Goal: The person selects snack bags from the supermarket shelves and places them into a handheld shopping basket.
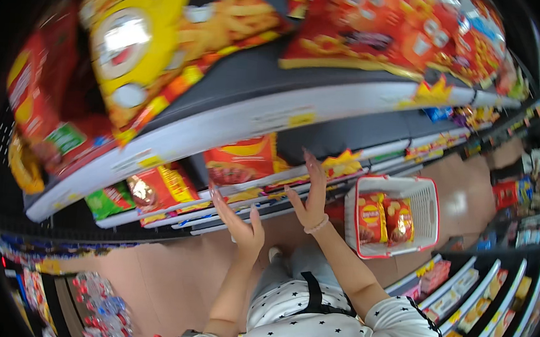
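Both bare hands reach towards a store shelf, fingers spread, nothing in them. My left hand [242, 225] is just below a red snack bag [241, 162] lying on the second shelf. To its right, my right hand [312, 197], with a beaded bracelet at the wrist, is near a yellow jagged shelf tag [343, 162]. Whether any fingertip touches the bag or the shelf edge, I cannot tell. Another red and yellow bag [163, 187] and a green bag [109, 200] lie further left. A white basket with a red rim [428, 222] holds two red snack bags [372, 218] beside my right arm.
The upper shelf edge [236, 119] runs above my hands, with large yellow [166, 44] and red snack bags [359, 34] on that shelf. Shelves of boxed goods [476, 314] stand at the lower right. Bottles in packs [105, 307] are at the lower left. A tiled floor [173, 279] lies between.
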The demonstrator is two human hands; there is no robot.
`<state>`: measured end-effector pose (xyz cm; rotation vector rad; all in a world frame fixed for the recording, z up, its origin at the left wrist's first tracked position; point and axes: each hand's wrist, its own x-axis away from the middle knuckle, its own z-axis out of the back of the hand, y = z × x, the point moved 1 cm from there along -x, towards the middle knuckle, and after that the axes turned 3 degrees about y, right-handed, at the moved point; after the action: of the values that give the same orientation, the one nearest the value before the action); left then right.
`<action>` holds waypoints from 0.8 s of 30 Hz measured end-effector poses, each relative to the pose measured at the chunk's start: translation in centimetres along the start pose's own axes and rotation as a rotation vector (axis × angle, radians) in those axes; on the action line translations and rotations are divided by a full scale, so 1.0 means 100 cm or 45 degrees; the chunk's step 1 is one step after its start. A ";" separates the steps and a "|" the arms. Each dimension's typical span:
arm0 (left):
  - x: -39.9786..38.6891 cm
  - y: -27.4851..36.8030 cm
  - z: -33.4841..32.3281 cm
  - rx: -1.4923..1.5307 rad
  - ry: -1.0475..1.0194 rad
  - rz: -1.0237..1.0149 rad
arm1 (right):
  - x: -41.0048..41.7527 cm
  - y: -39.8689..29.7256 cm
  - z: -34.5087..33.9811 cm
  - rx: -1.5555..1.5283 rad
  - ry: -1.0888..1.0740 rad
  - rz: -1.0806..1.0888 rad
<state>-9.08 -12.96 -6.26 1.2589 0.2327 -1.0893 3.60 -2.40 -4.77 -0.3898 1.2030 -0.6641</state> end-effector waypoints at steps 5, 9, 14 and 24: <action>0.105 -0.005 -0.013 0.028 -0.645 0.138 | 0.080 0.046 0.067 0.347 -0.022 -0.325; 0.184 -0.023 -0.025 -0.068 -1.066 0.221 | 0.159 0.114 0.146 0.831 -0.081 -0.622; 0.224 -0.013 -0.063 0.137 -1.540 0.300 | 0.261 0.213 0.249 1.297 -0.260 -1.106; 0.231 0.133 -0.199 0.409 -1.559 0.661 | 0.270 0.273 0.279 0.888 -0.901 -1.553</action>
<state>20.79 -9.55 -20.42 0.6539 -1.1620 -1.2589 42.63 -1.50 -31.75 -0.6702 -0.1036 -1.7305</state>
